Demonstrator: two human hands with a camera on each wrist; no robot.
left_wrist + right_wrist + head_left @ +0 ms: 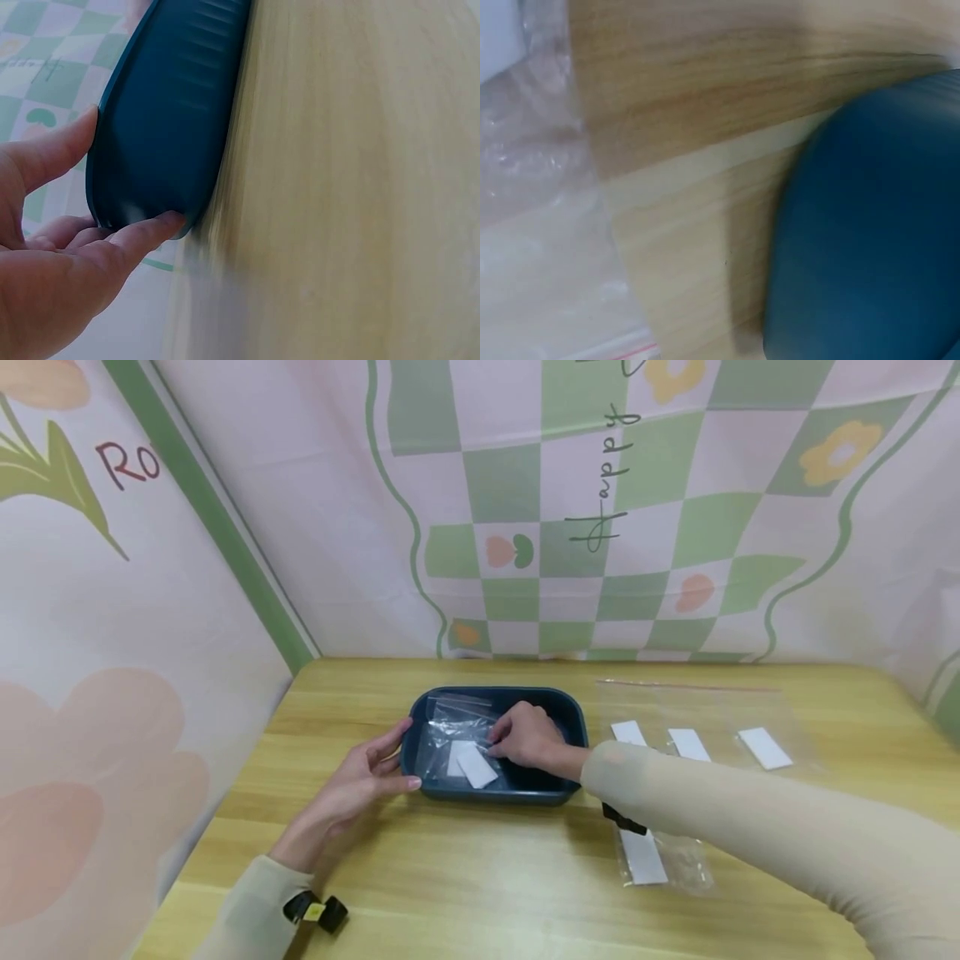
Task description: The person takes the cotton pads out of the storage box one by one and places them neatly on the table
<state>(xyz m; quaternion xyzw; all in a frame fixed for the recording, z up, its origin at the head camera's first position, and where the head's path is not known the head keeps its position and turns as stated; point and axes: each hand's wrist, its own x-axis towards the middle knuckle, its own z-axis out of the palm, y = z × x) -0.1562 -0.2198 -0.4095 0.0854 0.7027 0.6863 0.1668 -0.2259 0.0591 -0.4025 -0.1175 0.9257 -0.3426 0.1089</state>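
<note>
A dark blue plastic bin [502, 798] sits on the wooden table. Its left end is held by my left hand [360, 781], the thumb and fingers spread around the corners; the left wrist view shows this hand [82, 262] against the bin's wall [161, 112]. Inside the bin lie clear zip bags [453, 718] with white rectangular pieces [477, 767]. My right hand [531, 739] reaches in over the right side, its curled fingertips pinching at the edge of a bag. From the right wrist, only the bin's outer wall [862, 240] shows; the hand is hidden there.
To the right of the bin, clear zip bags with white pieces [765, 748] lie along the table [480, 885]. Another bagged white piece [643, 858] is nearer the front, partly under the right forearm. A patterned cloth [570, 602] hangs behind the table.
</note>
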